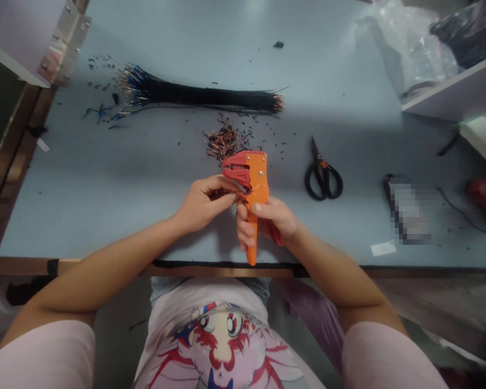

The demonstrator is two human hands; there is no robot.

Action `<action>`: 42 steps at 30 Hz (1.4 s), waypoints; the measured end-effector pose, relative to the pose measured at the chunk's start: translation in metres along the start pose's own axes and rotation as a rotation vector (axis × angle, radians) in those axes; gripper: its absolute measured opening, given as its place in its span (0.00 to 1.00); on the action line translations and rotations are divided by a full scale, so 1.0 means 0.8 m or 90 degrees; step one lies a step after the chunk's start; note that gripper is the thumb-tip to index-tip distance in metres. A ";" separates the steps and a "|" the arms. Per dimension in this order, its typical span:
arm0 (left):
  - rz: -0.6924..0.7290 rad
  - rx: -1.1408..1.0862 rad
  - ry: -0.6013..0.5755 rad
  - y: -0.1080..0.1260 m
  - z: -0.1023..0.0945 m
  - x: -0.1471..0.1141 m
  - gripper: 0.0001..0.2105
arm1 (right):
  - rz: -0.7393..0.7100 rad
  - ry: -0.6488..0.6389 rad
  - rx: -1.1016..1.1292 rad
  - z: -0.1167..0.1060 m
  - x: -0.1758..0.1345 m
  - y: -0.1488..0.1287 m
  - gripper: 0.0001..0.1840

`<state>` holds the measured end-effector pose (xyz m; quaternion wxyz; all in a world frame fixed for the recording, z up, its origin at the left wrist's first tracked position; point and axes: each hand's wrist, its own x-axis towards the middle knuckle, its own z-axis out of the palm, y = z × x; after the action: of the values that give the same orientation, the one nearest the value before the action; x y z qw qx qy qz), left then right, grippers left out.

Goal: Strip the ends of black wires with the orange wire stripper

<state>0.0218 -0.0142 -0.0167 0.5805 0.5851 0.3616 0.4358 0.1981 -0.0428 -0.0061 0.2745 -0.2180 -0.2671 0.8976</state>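
Note:
My right hand (269, 219) is wrapped round the handles of an orange and red wire stripper (259, 181), held upright over the front of the table with its red jaws facing left. Close against the tool's left side is my left hand (208, 202), its thumb and fingers pinched together below the jaws. Whatever sits in that pinch is too small to make out. Just beyond the jaws lies a pile of copper and black wire scraps (222, 141). Farther back, a long bundle of black wires (202, 96) stretches sideways, with blue and bare metal ends at the left and copper ends at the right.
Black-handled scissors (324, 178) lie right of my hands, points away from me. A blurred phone-like object (409, 209) and a white label (383, 248) are farther right. Loose blue-ended pieces (101, 112) lie far left. Clear plastic bags (419, 51) fill the back right corner beside a panel.

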 end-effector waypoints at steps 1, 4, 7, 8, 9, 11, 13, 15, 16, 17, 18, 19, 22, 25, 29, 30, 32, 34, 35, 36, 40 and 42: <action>-0.002 0.002 0.000 0.000 0.000 0.000 0.03 | -0.001 0.006 -0.003 0.000 0.000 0.000 0.17; -0.002 0.009 0.003 0.000 0.000 0.000 0.04 | -0.005 0.009 -0.013 0.000 0.001 0.001 0.18; 0.000 0.000 0.002 -0.001 0.000 0.000 0.03 | -0.007 0.003 -0.020 0.001 0.001 0.002 0.18; 0.001 -0.006 0.001 -0.002 0.000 0.000 0.03 | -0.006 0.001 -0.021 0.001 0.001 0.002 0.18; 0.001 -0.010 0.001 -0.003 0.001 -0.001 0.03 | -0.005 -0.001 -0.021 0.002 0.002 0.002 0.18; 0.004 -0.016 0.006 -0.003 0.001 -0.001 0.03 | -0.009 0.000 -0.022 0.003 0.002 0.003 0.18; 0.005 -0.016 0.017 -0.003 0.002 0.000 0.03 | -0.018 0.006 -0.023 0.004 0.003 0.003 0.18; -0.006 -0.007 0.031 -0.004 0.002 0.001 0.04 | -0.023 0.022 -0.023 0.004 0.004 0.003 0.19; -0.014 0.000 0.038 -0.004 0.001 0.001 0.05 | -0.022 0.032 -0.023 0.004 0.005 0.003 0.19; -0.022 0.005 0.044 -0.004 0.001 0.002 0.05 | -0.020 0.041 -0.023 0.004 0.006 0.003 0.19; -0.028 0.009 0.050 -0.005 0.000 0.002 0.05 | -0.018 0.051 -0.022 0.004 0.007 0.003 0.19; -0.033 0.011 0.055 -0.005 0.000 0.003 0.05 | -0.016 0.059 -0.020 0.004 0.008 0.003 0.19; -0.045 0.014 0.061 -0.007 -0.002 0.005 0.06 | -0.010 0.071 -0.007 0.002 0.010 0.003 0.18; -0.058 0.023 0.061 -0.007 -0.003 0.006 0.06 | -0.002 0.069 -0.005 0.000 0.012 0.004 0.18; -0.079 0.037 0.058 -0.003 -0.002 0.005 0.06 | -0.006 0.081 -0.006 0.000 0.013 0.003 0.18; -0.082 0.040 0.059 -0.003 -0.002 0.005 0.06 | -0.008 0.086 -0.006 0.001 0.013 0.003 0.18; -0.082 0.046 0.062 -0.003 -0.002 0.006 0.06 | -0.006 0.092 -0.010 0.002 0.013 0.003 0.19; -0.072 0.052 0.064 -0.005 -0.002 0.006 0.07 | -0.003 0.097 -0.006 0.002 0.015 0.004 0.19; -0.068 0.055 0.068 -0.006 -0.002 0.007 0.07 | -0.003 0.102 0.000 0.001 0.015 0.003 0.19; -0.067 0.062 0.072 -0.007 -0.003 0.007 0.06 | -0.006 0.110 0.007 -0.001 0.016 0.003 0.20; -0.084 0.148 0.096 -0.009 -0.007 0.010 0.06 | -0.003 0.134 0.057 -0.012 0.019 -0.005 0.18; -0.068 0.228 0.114 -0.010 -0.014 0.012 0.06 | -0.006 0.148 0.095 -0.020 0.019 -0.012 0.16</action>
<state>0.0157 -0.0010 -0.0242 0.4551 0.6180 0.5140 0.3830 0.1987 -0.0214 -0.0162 0.3233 -0.2980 -0.1672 0.8824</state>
